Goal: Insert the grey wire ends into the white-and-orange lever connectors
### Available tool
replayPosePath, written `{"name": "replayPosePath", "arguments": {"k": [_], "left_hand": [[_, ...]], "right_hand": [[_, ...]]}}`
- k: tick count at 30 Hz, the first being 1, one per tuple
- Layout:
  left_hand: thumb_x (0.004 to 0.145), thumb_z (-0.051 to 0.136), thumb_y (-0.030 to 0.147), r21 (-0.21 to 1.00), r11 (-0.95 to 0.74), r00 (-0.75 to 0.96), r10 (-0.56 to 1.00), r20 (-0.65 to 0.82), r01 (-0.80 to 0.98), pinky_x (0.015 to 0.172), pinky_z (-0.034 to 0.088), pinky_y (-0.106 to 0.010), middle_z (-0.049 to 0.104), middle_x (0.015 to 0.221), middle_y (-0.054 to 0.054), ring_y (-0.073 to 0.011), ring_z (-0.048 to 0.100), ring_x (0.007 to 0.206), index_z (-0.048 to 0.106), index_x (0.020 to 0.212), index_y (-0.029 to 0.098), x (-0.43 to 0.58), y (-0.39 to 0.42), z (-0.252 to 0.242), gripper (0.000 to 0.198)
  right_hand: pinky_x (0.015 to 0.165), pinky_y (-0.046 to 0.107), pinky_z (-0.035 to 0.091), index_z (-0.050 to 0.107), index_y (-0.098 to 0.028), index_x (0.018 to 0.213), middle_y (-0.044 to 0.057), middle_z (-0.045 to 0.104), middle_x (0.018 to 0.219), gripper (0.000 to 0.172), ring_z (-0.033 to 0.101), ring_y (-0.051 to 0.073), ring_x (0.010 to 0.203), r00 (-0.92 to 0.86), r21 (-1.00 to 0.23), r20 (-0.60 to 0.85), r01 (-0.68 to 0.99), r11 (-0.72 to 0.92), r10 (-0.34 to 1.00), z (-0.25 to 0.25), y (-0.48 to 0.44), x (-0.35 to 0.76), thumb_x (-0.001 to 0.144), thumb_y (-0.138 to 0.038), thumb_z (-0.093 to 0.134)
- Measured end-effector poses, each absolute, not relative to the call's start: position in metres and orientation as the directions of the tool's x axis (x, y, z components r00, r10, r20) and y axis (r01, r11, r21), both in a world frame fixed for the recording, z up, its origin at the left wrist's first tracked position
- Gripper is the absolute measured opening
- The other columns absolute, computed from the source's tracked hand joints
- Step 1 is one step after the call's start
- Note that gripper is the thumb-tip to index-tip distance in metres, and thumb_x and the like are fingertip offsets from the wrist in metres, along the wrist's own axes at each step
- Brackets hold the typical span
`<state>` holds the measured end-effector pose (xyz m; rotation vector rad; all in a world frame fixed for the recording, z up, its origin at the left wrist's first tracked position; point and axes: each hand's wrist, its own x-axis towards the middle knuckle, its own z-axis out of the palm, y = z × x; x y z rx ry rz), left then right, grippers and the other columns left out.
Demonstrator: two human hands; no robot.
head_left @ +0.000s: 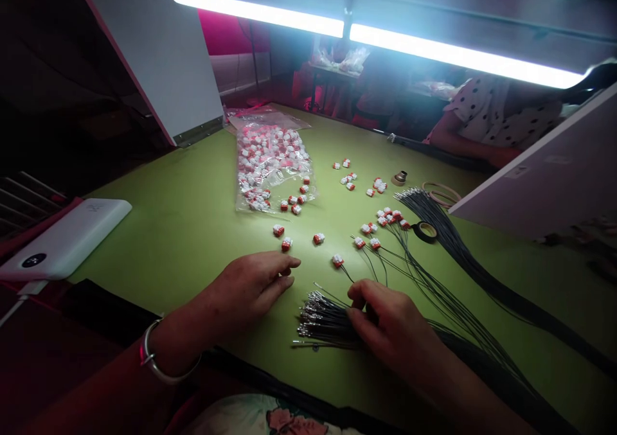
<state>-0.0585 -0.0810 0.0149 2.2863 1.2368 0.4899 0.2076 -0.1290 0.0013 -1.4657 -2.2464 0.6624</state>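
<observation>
The left hand (255,279) is positioned over the near half of the desk (183,229), left of the wire bundle (321,316). Its index finger and thumb are spread with a gap, and no item is visible between them. The right hand (393,316) is over the wire bundle, near the middle of the desk's near edge. Its index finger and thumb are curled at the upper wires; whether they pinch a wire cannot be determined. The metal-tipped ends of the bundle point toward the desk's left edge.

1 wired connector (337,261) lies just beyond the right hand, with thin wires leading back toward that hand. A wired group (396,215) lies farther toward the right edge; its wires run toward the near right corner. 3 loose connectors (319,238) with no visible wires lie beyond the left hand. Further connectors (346,163) are scattered toward the far edge. The clear bag (294,122), near the far left corner, contains many more. A second wire bundle (457,248) extends along the right side, beside a roll of black tape (425,231).

Progress assessment: the work appears to be at an early stage. Several connectors carry wires; most connectors in view, and the metal-tipped wires, appear to remain. Completeness of each wired connector cannot be confirmed.
</observation>
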Motion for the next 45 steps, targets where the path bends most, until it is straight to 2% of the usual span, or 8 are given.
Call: {"name": "replayPosePath", "arguments": {"k": [5,11,21,28,31,35,39,45], "left_hand": [[0.094,0.05,0.03,0.543,-0.421,0.483,0.875,0.032,0.726,0.084,0.053,-0.036,0.074,0.11,-0.011,-0.0263,0.069,0.1,0.067,0.119,0.015,-0.066,-0.077,0.011,0.034],[0.094,0.05,0.032,0.559,-0.413,0.465,0.884,0.055,0.719,0.082,0.052,-0.033,0.075,0.111,-0.009,-0.0251,0.069,0.1,0.07,0.113,0.019,-0.068,-0.071,0.013,0.03],[0.087,0.057,0.023,0.396,-0.399,0.388,0.915,0.111,0.827,0.078,0.049,-0.035,0.069,0.112,-0.011,-0.0243,0.066,0.091,0.065,0.118,0.018,-0.068,-0.045,0.012,0.032],[0.081,0.063,0.022,0.554,-0.402,0.395,0.908,0.14,0.729,0.07,0.043,-0.032,0.062,0.08,-0.004,-0.0196,0.056,0.074,0.067,0.081,0.018,-0.051,-0.032,0.004,0.006],[0.085,0.058,0.02,0.634,-0.389,0.371,0.913,0.169,0.668,0.068,0.045,-0.031,0.059,0.079,-0.002,-0.0168,0.055,0.072,0.066,0.087,0.017,-0.045,-0.037,0.0,0.009],[0.082,0.067,0.028,0.974,0.019,0.344,0.934,-0.097,0.224,0.062,0.049,-0.026,0.062,0.078,-0.001,-0.013,0.059,0.065,0.067,0.103,0.016,-0.037,-0.056,0.006,0.024],[0.069,0.084,0.026,0.879,0.456,0.44,0.823,-0.359,-0.137,0.068,0.055,-0.029,0.067,0.078,-0.001,-0.0147,0.065,0.069,0.071,0.09,0.016,-0.025,-0.075,0.014,0.027],[0.07,0.085,0.031,0.805,0.542,0.43,0.803,-0.412,-0.242,0.057,0.053,-0.025,0.068,0.072,-0.001,-0.013,0.064,0.06,0.07,0.094,0.017,-0.005,-0.089,0.007,0.031]], "right_hand": [[0.06,0.028,0.034,0.055,-0.02,0.069,0.0,0.059,0.071,0.023,0.054,0.016,0.063,-0.453,-0.402,-0.069,0.828,0.391,0.889,0.002,-0.121,0.205,0.091,-0.013,0.054],[0.06,0.027,0.035,0.055,-0.02,0.076,-0.001,0.056,0.069,0.017,0.049,0.014,0.061,-0.396,-0.608,0.055,0.715,0.345,0.917,0.007,-0.12,0.214,0.092,-0.015,0.05],[0.056,0.025,0.034,0.057,-0.018,0.078,-0.004,0.046,0.066,0.014,0.041,0.013,0.061,-0.331,-0.882,-0.129,0.469,0.044,0.935,0.008,-0.112,0.213,0.09,-0.024,0.056],[0.054,0.024,0.034,0.065,-0.018,0.087,-0.003,0.049,0.069,0.011,0.04,0.012,0.061,-0.231,-0.959,-0.13,0.276,-0.063,0.964,0.003,-0.114,0.204,0.086,-0.029,0.062],[0.051,0.024,0.03,0.064,-0.016,0.079,-0.003,0.046,0.064,0.016,0.035,0.011,0.057,-0.167,-0.975,-0.128,0.203,-0.093,0.978,0.0,-0.114,0.203,0.085,-0.031,0.064],[0.047,0.023,0.026,0.064,-0.016,0.074,-0.005,0.044,0.058,0.019,0.032,0.01,0.052,-0.129,-0.981,-0.173,0.111,-0.159,0.976,0.0,-0.112,0.206,0.08,-0.033,0.067],[0.047,0.022,0.025,0.061,-0.016,0.07,-0.006,0.043,0.055,0.018,0.032,0.009,0.05,-0.113,-0.98,-0.198,0.052,-0.193,0.974,0.004,-0.113,0.205,0.077,-0.03,0.069],[0.046,0.022,0.02,0.057,-0.017,0.07,-0.008,0.038,0.053,0.017,0.028,0.007,0.048,-0.096,-0.972,-0.236,0.01,-0.236,0.967,0.008,-0.117,0.2,0.076,-0.027,0.069]]}}
